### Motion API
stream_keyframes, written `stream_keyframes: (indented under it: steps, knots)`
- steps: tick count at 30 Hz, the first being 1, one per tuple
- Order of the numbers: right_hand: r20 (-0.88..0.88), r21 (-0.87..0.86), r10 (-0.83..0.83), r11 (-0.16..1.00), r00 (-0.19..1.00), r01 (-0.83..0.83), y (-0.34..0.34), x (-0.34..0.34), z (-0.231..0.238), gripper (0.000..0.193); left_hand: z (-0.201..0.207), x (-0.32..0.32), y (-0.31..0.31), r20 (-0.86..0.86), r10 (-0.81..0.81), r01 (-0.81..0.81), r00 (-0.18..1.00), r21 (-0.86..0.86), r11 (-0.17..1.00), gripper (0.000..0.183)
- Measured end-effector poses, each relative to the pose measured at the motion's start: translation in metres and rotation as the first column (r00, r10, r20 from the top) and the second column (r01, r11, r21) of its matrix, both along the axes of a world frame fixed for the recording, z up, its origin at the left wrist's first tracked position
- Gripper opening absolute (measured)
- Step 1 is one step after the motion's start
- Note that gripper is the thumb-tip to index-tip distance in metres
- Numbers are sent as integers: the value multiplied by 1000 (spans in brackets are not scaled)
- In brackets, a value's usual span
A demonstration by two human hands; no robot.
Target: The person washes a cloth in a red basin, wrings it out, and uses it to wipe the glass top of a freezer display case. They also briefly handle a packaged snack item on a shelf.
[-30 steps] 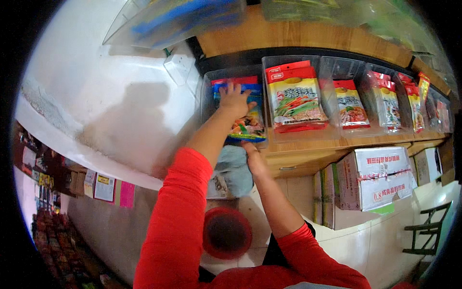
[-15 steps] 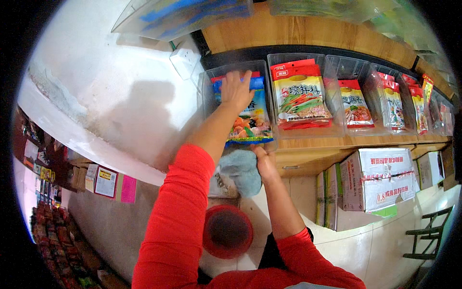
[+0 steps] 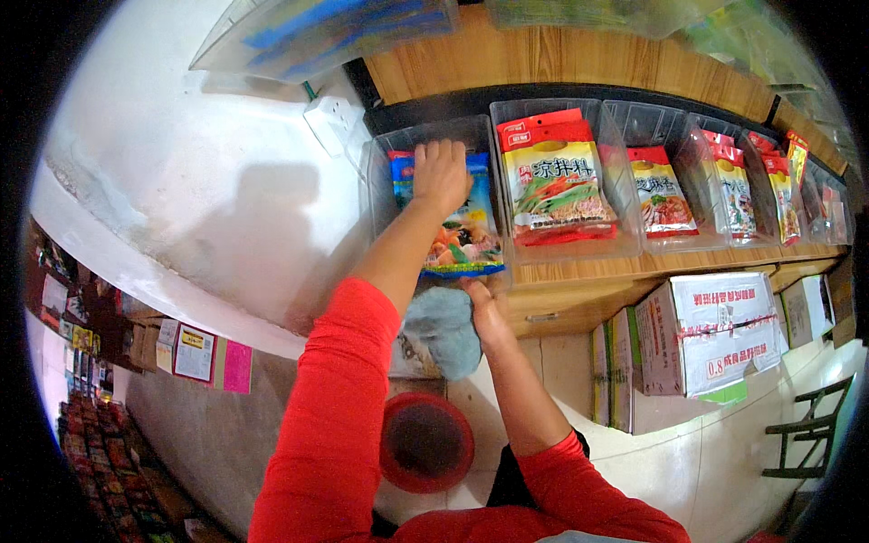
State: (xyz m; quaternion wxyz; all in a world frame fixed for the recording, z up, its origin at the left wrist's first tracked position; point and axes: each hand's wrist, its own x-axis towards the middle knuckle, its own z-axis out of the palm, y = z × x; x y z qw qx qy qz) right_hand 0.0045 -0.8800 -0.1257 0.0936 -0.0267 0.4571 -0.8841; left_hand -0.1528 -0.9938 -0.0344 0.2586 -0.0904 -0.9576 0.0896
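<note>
My left hand [image 3: 442, 176] lies over the top of a blue seasoning packet [image 3: 466, 237] in the leftmost clear plastic bin [image 3: 387, 195]. Its fingers are bent and close together on the packet, the fingertips partly hidden. More packets seem to sit beneath. At the bin's front edge is my right hand [image 3: 485, 315], thumb up against the rim. A grey-blue cloth [image 3: 444, 330] hangs beside its palm, apparently held there, though the fingers are hidden.
More clear bins stand to the right, holding red-and-yellow packets [image 3: 557, 181] on a wooden shelf [image 3: 579, 265]. Below are a white carton [image 3: 715, 330], a red bucket [image 3: 425, 443] and a dark stool [image 3: 810, 430]. A white wall with a socket [image 3: 330, 122] borders the left.
My left hand's fingers have drawn together and bent over the blue packet. The right hand stays at the bin's front with the cloth. The whole view has shifted slightly.
</note>
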Motion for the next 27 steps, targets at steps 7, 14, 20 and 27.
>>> stream_keyframes:
  steps: [7, 14, 20, 27]
  knots:
    - [113, -41, 1, 999, 994, 4, -12, -14, -31, 45, -21, 12, 3, 148, 59, -57, 987, -16, 998, 45]
    - [73, 50, -40, 998, 996, 37, -1, 0, 16, 43, 16, 31, 4, 396, 220, -220, 891, -45, 974, 51]
    - [-24, -7, -131, 991, 991, 131, -6, -18, 11, 46, 7, 13, 6, 303, 144, -136, 942, -49, 990, 53]
    - [-53, -58, -66, 996, 996, 63, -2, -20, 21, 48, -6, 13, 4, 287, 198, -199, 937, -24, 980, 52]
